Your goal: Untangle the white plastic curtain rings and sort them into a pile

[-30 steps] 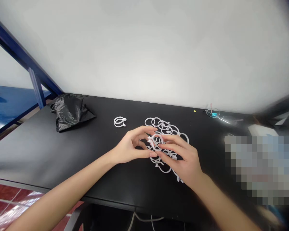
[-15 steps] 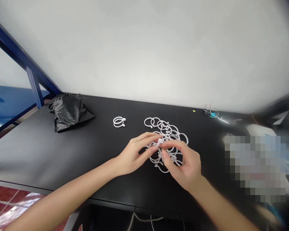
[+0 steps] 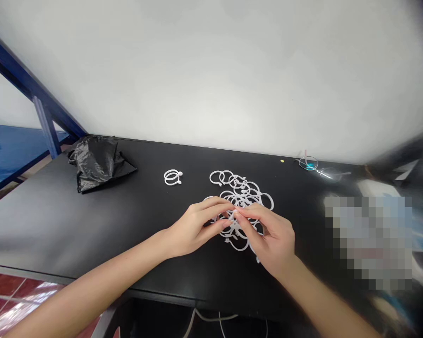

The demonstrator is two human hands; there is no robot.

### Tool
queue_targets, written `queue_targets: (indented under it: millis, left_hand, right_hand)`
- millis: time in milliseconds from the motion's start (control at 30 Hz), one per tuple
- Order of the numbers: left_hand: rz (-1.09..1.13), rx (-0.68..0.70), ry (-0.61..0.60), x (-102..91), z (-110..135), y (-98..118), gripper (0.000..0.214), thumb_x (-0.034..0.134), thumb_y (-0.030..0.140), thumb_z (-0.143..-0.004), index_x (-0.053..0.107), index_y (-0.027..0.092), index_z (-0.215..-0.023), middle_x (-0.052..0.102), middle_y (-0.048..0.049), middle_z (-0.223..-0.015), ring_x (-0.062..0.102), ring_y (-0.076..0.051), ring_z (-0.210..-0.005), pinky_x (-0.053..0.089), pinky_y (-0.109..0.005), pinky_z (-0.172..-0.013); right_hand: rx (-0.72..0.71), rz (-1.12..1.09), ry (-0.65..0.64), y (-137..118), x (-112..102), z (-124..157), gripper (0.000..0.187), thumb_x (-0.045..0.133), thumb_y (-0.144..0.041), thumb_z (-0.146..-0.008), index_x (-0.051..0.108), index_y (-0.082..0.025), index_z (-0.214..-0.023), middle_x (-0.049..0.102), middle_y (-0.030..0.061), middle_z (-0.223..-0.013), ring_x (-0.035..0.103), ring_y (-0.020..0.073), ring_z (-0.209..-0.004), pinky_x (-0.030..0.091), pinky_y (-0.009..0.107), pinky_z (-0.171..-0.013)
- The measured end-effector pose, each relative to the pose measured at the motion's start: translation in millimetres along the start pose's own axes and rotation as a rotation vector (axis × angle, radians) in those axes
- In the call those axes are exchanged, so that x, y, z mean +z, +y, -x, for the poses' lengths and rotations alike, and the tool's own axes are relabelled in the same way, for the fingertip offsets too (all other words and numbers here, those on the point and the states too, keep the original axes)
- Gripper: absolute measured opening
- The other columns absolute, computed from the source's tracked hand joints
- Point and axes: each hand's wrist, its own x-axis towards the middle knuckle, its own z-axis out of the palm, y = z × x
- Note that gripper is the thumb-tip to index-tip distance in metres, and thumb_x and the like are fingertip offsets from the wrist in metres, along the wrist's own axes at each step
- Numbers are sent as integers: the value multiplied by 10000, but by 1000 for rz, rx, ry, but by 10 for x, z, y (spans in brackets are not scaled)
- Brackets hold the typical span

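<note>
Right hand pinches one white ring; left hand, grip unclear; two rings (overlapping) lie apart.

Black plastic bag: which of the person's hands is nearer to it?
Left. The left hand is right of the black plastic bag, closer to the camera; the right hand is farther right.

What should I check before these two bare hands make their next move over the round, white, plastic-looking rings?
1. Right hand pinching a ring: ok, it appears, though fingertips cover most of it.
2. Left hand gripping firmly: cannot tell; its fingertips hide the contact.
3. Rings in the loose white pile separated: not ok; many overlap.
4. Pair of white rings apart from the pile: ok, lying to its left.
5. Crumpled, shiny black plastic bag clear of both hands: ok, farther left.
</note>
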Motion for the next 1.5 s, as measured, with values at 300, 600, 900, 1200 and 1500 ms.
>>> queue_targets:
  millis: [300, 600, 900, 1200, 1500]
  left_hand:
    - [-638, -121, 234, -717, -12, -529, 300, 571, 397, -939, 653, 148, -1085, 698, -100, -998, 648, -207, -903, 523, -323, -829]
    - [-735, -439, 84, -965, 108, -844, 336, 493, 418, -952, 652, 161, -1098, 690, -96, -1100, 611, -269, -1044, 488, -408, -916]
    - [-735, -353, 89, -947, 65, -712, 296, 471, 379, -964, 656, 169, -1058, 685, -97, -1095, 618, -254, -999, 490, -419, -915]
    - [-321, -167, -118, -547, -46, -336, 358, 711, 382, -835, 653, 207, -1141, 654, -81, -1209, 611, -218, -1113, 484, -363, -998]
    - [-248, -197, -212, -442, -14, -380, 315, 704, 277, -851, 657, 216, -1157, 672, -68, -1180, 626, -209, -1085, 511, -349, -952]
  right_hand:
    - [172, -31, 33, 23, -18, -7, 460, 664, -150, -858, 575, -256, -1297, 745, 26, -969, 692, 136, -729, 616, 289, -672]
    - [133, 21, 43, 45, -14, 7, 346, 621, -107, -874, 632, -248, -1191, 749, 14, -950, 708, 133, -767, 614, 262, -670]
    - [116, 54, 59, 33, -26, -20, 261, 618, -99, -876, 663, -232, -1096, 745, 5, -920, 700, 122, -746, 615, 254, -685]
    - [93, 69, 44, 27, -40, -33, 246, 606, -83, -880, 665, -228, -1070, 737, 9, -928, 698, 118, -744, 604, 245, -683]
    - [61, 69, 33, 28, -28, -44, 242, 600, -79, -877, 673, -219, -1059, 742, 23, -903, 704, 138, -737, 608, 270, -658]
